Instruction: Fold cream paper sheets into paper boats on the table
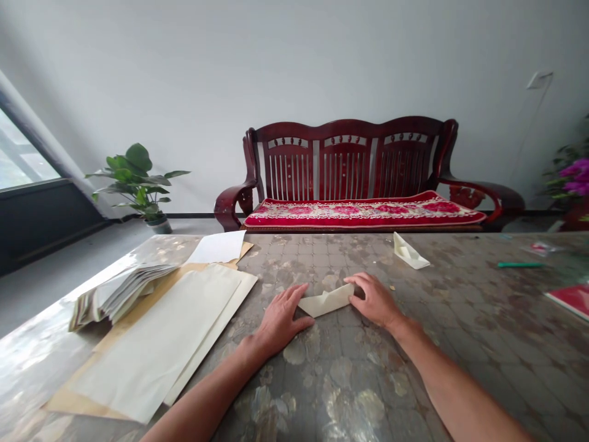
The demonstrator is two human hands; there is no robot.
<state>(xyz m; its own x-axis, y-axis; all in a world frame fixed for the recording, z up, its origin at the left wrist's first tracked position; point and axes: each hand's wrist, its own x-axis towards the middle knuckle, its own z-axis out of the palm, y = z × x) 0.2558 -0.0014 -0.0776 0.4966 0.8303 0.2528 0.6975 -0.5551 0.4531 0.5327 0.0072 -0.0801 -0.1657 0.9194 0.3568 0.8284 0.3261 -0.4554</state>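
Observation:
A folded pale paper boat (327,301) is low over the patterned tabletop, between my two hands. My left hand (281,316) curves around its left tip, thumb at the near side and fingers at the far side. At the other end, my right hand (373,299) grips the boat between thumb and fingers. A second paper boat (411,253) rests farther back on the table, to the right, apart from both hands.
Large cream paper sheets (161,344) lie at left, beside a thick stack of folded papers (120,290) and a white sheet (215,247). On the right are a green pen-like stick (519,265) and a red booklet (570,299). A wooden bench (352,162) stands behind the table.

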